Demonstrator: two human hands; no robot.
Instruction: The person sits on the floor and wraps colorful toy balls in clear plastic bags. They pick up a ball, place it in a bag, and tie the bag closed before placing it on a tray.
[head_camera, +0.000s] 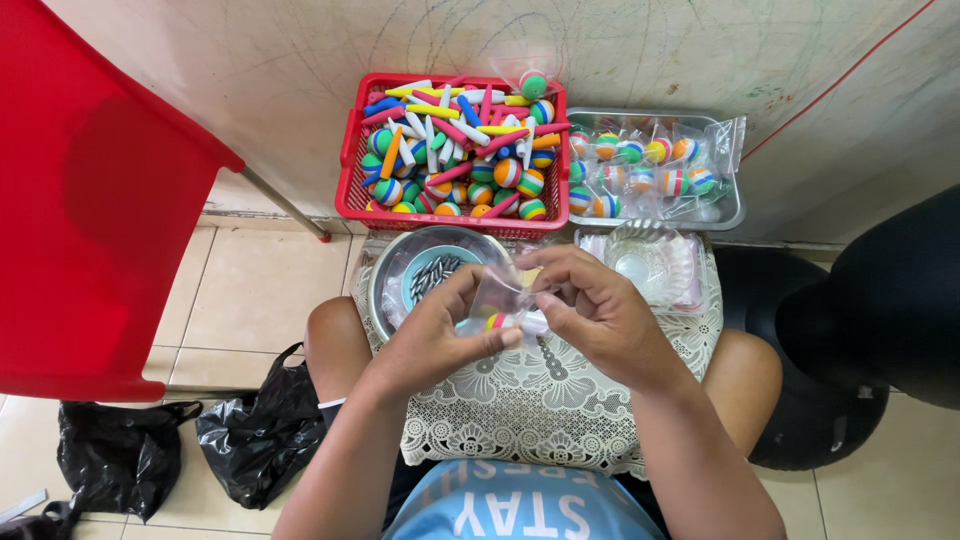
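Note:
Both hands meet over my lap and pinch a small clear plastic bag (503, 297). My left hand (440, 335) holds its lower left side and my right hand (590, 305) holds its right edge. A rainbow-striped ball (496, 321) shows inside the bag between the fingers. Under the hands a white lace cloth (530, 400) covers my knees. A round metal bowl (425, 270) with small dark pieces sits just beyond the left hand.
A red basket (452, 150) of striped balls and coloured sticks stands by the wall. Beside it a metal tray (655, 165) holds bagged balls. A clear plastic dish (650, 262) lies at right. A red chair (90, 200) and black bags (255, 435) are at left.

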